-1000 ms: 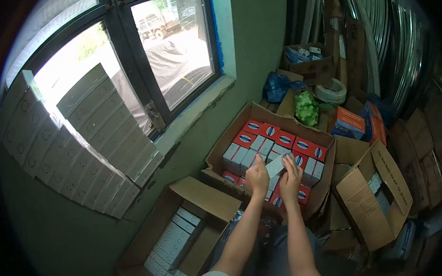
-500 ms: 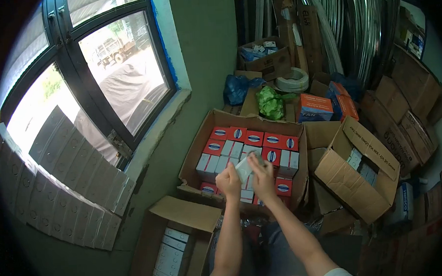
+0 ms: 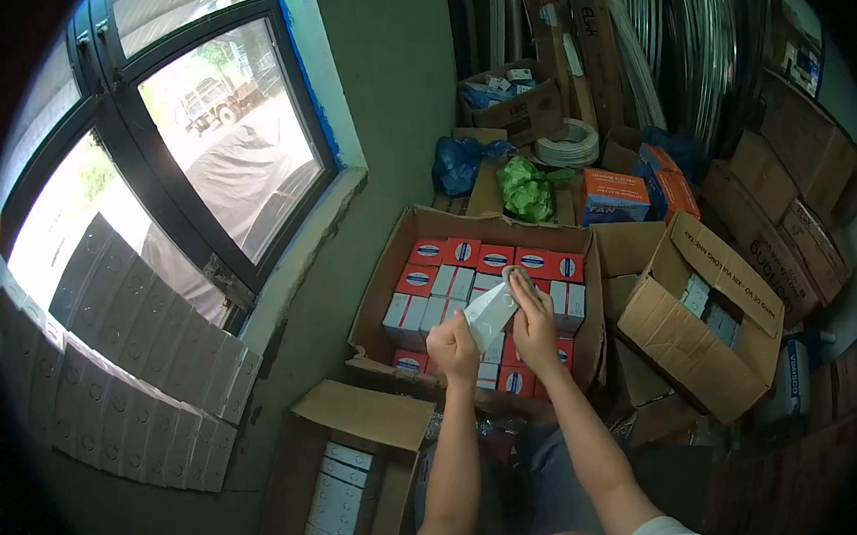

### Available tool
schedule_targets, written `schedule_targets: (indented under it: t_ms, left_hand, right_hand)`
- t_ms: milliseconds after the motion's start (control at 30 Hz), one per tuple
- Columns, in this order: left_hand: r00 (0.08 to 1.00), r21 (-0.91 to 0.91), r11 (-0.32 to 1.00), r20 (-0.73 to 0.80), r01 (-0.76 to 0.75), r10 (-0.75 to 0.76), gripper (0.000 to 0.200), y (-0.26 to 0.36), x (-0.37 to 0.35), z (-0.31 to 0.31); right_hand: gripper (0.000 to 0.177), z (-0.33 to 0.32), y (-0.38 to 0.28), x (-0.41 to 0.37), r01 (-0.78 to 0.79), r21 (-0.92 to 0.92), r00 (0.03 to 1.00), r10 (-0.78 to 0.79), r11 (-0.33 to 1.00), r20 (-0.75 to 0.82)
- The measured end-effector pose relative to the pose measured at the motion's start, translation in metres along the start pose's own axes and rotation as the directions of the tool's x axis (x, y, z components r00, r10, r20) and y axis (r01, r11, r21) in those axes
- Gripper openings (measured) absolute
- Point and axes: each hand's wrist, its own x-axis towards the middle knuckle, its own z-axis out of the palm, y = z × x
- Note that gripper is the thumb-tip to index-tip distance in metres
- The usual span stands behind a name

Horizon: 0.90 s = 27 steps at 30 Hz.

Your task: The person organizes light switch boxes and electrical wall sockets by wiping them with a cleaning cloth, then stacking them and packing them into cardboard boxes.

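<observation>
My left hand (image 3: 454, 349) is closed round the near end of a pale grey rectangular box (image 3: 489, 316), held tilted above a large open carton (image 3: 377, 307). At the box's upper right side is my right hand (image 3: 534, 320), its fingers together and bent over something small and greyish, too blurred to name. Below both hands, the carton holds rows of small red-and-white boxes (image 3: 417, 280) with blue oval labels, some showing grey sides. Down to the left, an open carton (image 3: 363, 410) contains a stack of pale grey boxes (image 3: 335, 496) with round marks.
A tilted open carton (image 3: 683, 352) with grey boxes inside stands at right. Behind are a green plastic bag (image 3: 527, 189), a blue bag (image 3: 458, 166), a cable coil (image 3: 567, 145) and orange-blue boxes (image 3: 615, 195). Grey panels (image 3: 135, 328) lean by the window at left.
The fingers of my right hand have moved up along the grey box to its far end. More of the box's pale face now shows between my hands.
</observation>
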Motion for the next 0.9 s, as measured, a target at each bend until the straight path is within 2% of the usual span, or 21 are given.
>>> schedule_targets:
  t_ms: [33, 67, 100, 167, 200, 300, 333, 433, 467, 567, 600, 667, 700, 733, 800, 833, 867, 900]
  left_hand:
    - [0.996, 0.097, 0.992, 0.029, -0.084, 0.082, 0.045, 0.004, 0.001, -0.001]
    - [0.985, 0.192, 0.967, 0.067, -0.167, 0.157, 0.041, 0.009, 0.002, -0.003]
    - [0.967, 0.281, 0.926, 0.112, -0.251, 0.229, 0.038, 0.015, 0.003, -0.005]
    - [0.916, 0.291, 0.878, 0.252, -0.381, 0.313, 0.035, 0.023, 0.004, -0.004]
    - [0.879, 0.289, 0.848, 0.323, -0.444, 0.350, 0.035, 0.025, 0.004, -0.004]
    - [0.791, 0.351, 0.735, 0.455, -0.581, 0.408, 0.035, 0.028, 0.000, 0.005]
    - [0.793, 0.397, 0.728, 0.512, -0.559, 0.330, 0.028, 0.028, -0.001, 0.000]
    - [0.869, 0.573, 0.664, 0.204, -0.480, 0.452, 0.018, 0.032, 0.000, 0.008]
    - [0.921, 0.598, 0.703, 0.205, -0.385, 0.331, 0.031, 0.021, -0.006, 0.005]
    - [0.988, 0.686, 0.712, 0.135, -0.150, 0.078, 0.060, 0.028, -0.004, 0.016]
    - [0.968, 0.544, 0.838, 0.186, 0.041, -0.168, 0.085, 0.013, -0.002, 0.015]
    - [0.903, 0.286, 0.886, 0.122, 0.365, -0.411, 0.089, -0.014, -0.005, 0.018]
    - [0.842, 0.144, 0.848, 0.118, 0.510, -0.526, 0.090, -0.024, -0.005, 0.018]
    - [0.714, 0.020, 0.726, 0.169, 0.687, -0.680, 0.090, -0.026, -0.002, 0.012]
    - [0.608, -0.172, 0.584, 0.159, 0.793, -0.778, 0.083, -0.015, 0.001, 0.005]
    - [0.548, -0.268, 0.498, 0.162, 0.825, -0.820, 0.079, -0.010, 0.002, 0.003]
    - [0.607, -0.296, 0.555, 0.122, 0.777, -0.785, 0.056, -0.040, -0.005, 0.003]
    - [0.636, -0.268, 0.598, 0.078, 0.755, -0.768, 0.050, -0.041, -0.006, 0.002]
  right_hand:
    - [0.051, -0.002, 0.001, -0.001, -0.059, 0.059, 0.998, 0.058, 0.996, 0.023]
    - [0.043, 0.008, 0.019, -0.004, -0.093, 0.228, 0.994, 0.105, 0.969, -0.037]
    - [0.039, 0.010, 0.020, -0.006, -0.265, 0.405, 0.955, 0.297, 0.875, -0.016]
    - [0.036, 0.012, 0.021, -0.010, -0.515, 0.685, 0.780, 0.613, 0.515, 0.126]
    - [0.038, 0.012, 0.028, -0.011, -0.620, 0.677, 0.697, 0.674, 0.397, 0.245]
    - [0.040, 0.027, 0.039, -0.018, -0.763, 0.552, 0.586, 0.719, 0.336, 0.373]
    - [0.042, 0.031, 0.051, -0.024, -0.723, 0.633, 0.613, 0.679, 0.277, 0.403]
    - [0.040, 0.045, 0.071, -0.028, -0.741, 0.654, 0.509, 0.764, 0.154, 0.397]
    - [0.038, 0.046, 0.075, -0.032, -0.719, 0.695, 0.438, 0.787, 0.018, 0.433]
    - [0.036, 0.052, 0.063, -0.036, -0.515, 0.856, 0.446, 0.838, -0.047, 0.314]
    - [0.036, 0.062, 0.080, -0.037, -0.637, 0.771, 0.312, 0.919, 0.014, 0.241]
    - [0.037, 0.055, 0.066, -0.032, -0.590, 0.761, 0.466, 0.884, 0.270, 0.048]
    - [0.038, 0.052, 0.058, -0.028, -0.551, 0.738, 0.536, 0.843, 0.389, -0.044]
    - [0.040, 0.048, 0.051, -0.024, -0.531, 0.692, 0.612, 0.786, 0.488, -0.085]
    - [0.038, 0.037, 0.026, -0.014, -0.447, 0.416, 0.770, 0.578, 0.792, -0.271]
    - [0.038, 0.031, 0.015, -0.010, -0.374, 0.246, 0.838, 0.439, 0.894, -0.324]
    - [0.035, 0.030, 0.012, -0.010, -0.263, 0.072, 0.887, 0.270, 0.962, -0.375]
    - [0.034, 0.029, 0.012, -0.010, -0.255, 0.005, 0.894, 0.238, 0.967, -0.379]
